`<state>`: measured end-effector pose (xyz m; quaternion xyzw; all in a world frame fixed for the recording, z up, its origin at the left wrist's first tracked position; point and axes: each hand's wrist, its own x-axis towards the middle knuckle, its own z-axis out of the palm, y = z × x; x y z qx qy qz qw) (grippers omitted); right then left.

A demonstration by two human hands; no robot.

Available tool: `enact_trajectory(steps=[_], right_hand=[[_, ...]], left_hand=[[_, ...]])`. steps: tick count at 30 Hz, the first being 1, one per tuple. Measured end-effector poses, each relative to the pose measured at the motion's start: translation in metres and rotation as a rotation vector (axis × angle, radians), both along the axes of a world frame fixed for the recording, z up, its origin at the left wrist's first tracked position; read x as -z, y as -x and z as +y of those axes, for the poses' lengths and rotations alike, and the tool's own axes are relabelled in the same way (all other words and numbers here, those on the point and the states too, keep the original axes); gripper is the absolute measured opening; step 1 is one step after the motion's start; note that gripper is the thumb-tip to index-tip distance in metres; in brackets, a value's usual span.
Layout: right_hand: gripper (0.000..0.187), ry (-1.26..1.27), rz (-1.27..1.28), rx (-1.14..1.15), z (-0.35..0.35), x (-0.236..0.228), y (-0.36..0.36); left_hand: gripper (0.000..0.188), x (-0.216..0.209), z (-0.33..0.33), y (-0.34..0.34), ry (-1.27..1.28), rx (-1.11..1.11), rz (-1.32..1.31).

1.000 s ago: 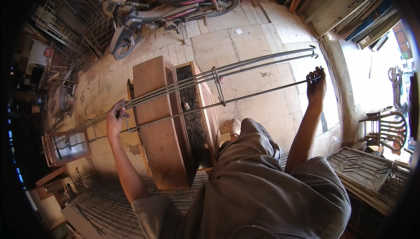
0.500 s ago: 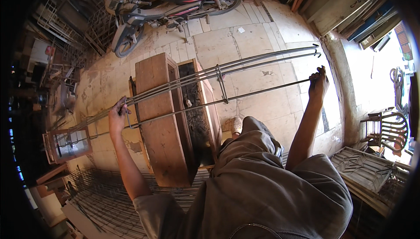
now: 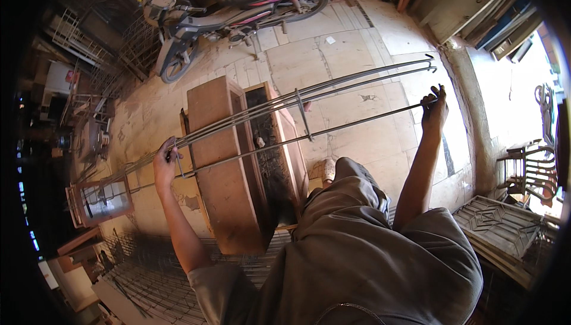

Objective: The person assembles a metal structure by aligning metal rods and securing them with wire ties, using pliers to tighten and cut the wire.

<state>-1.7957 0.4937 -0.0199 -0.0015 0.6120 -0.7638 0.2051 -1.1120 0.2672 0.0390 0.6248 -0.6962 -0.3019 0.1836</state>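
Observation:
A long, narrow cage of steel reinforcing bars (image 3: 351,80) stretches across my view, its upper bars ending in hooks at the right. A bent wire stirrup (image 3: 304,115) rings the bars near the middle; another stirrup (image 3: 181,162) is beside my left hand. My left hand (image 3: 165,163) is closed around the bars left of the wooden box, and the fingers partly hide what they touch. With my right hand (image 3: 435,110) I grip the right end of the nearest bar (image 3: 375,118), which runs apart from the upper ones. The cage passes above a reddish-brown wooden box (image 3: 217,146).
A motorcycle (image 3: 238,19) stands at the far side. Boards (image 3: 505,22) lean at the far right, with a wooden chair (image 3: 529,170) and a carved panel (image 3: 499,227) at the right. Wire mesh (image 3: 148,271) lies at the lower left, below a glazed frame (image 3: 107,199).
My view has shifted slightly, so the box and floor appear a little lower and further right. Both hands keep their holds on the bars.

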Motion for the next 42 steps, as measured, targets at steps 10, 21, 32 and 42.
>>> enact_trajectory(steps=[10, 21, 32, 42], right_hand=[[0.062, 0.118, -0.153, 0.093, 0.035, 0.0, -0.002], [0.047, -0.122, 0.011, -0.213, 0.017, -0.028, 0.001], [0.047, -0.106, 0.198, -0.171, 0.005, -0.014, 0.001], [0.049, -0.042, 0.213, -0.144, 0.003, -0.008, -0.002]], left_hand=[[0.047, -0.023, 0.026, -0.045, 0.148, -0.069, -0.034], [0.043, -0.029, 0.057, -0.051, 0.201, -0.133, -0.119], [0.032, 0.019, 0.059, 0.043, 0.376, -0.341, -0.434], [0.029, 0.028, 0.055, 0.031, 0.427, -0.359, -0.438]])
